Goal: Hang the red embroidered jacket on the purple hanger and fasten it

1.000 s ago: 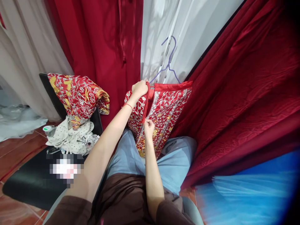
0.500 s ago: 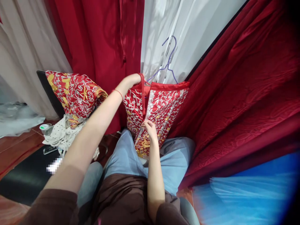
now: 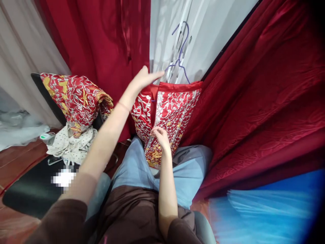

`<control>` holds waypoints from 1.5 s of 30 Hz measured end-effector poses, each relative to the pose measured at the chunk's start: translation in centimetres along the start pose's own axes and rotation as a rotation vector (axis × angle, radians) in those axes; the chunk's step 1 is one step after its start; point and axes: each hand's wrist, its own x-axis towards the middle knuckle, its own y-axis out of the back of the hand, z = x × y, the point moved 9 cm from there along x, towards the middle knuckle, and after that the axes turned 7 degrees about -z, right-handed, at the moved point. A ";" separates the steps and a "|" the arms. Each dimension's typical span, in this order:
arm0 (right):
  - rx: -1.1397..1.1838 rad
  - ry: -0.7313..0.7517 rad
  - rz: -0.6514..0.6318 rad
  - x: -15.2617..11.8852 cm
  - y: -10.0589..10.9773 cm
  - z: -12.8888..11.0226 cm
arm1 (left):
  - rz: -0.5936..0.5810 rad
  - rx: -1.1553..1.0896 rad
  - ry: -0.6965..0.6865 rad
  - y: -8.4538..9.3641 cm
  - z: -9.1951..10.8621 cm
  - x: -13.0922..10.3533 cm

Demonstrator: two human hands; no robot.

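Note:
A red skirt (image 3: 175, 108) with silver and gold embroidery hangs on a purple hanger (image 3: 180, 54), its plain red waistband uppermost and a slit open at the front. My left hand (image 3: 146, 77) is at the waistband's left side, fingers stretched out and nothing seen in them. Whether it touches the cloth I cannot tell. Lower down, my right hand (image 3: 160, 135) has its fingers pinched together at the bottom of the slit. What lies between those fingertips is too small to make out. The skirt's lower part comes down between my knees.
Another red embroidered cloth (image 3: 78, 101) drapes over a black chair back at left. Below it lie a dotted white cloth (image 3: 71, 144) and a phone (image 3: 54, 160) on a black seat (image 3: 27, 193). Red curtains (image 3: 254, 95) hang on both sides; blue tulle (image 3: 264, 210) is at lower right.
My left hand has risen slightly and its fingers have straightened. The red cord that hung from it no longer shows. My right hand keeps its pinch at the slit.

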 end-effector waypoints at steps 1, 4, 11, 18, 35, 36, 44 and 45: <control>-0.002 0.004 -0.005 0.0 0.0 -0.1 | 0.049 0.015 0.042 0.1 0.0 -3.2; 0.013 0.025 0.005 0.0 0.2 -0.3 | 0.343 0.020 0.011 1.2 1.8 -13.6; 0.032 0.010 0.108 0.5 0.5 0.1 | 0.112 -0.170 0.302 -8.1 -3.9 -26.5; 0.091 -0.066 0.173 1.8 0.4 1.1 | -0.060 -0.051 0.459 -10.8 -7.5 -25.8; 0.246 -0.105 0.340 8.1 0.2 2.2 | -0.104 0.013 0.511 -13.5 -12.6 -21.0; 0.239 -0.111 0.332 7.8 0.1 1.9 | -0.084 0.002 0.512 -13.4 -12.5 -21.5; 0.159 -0.033 0.360 5.3 -1.3 -3.4 | -0.032 -0.046 0.490 -12.5 -10.0 -24.4; 0.154 -0.028 0.366 5.3 -1.3 -3.9 | -0.030 -0.034 0.483 -12.5 -9.8 -24.4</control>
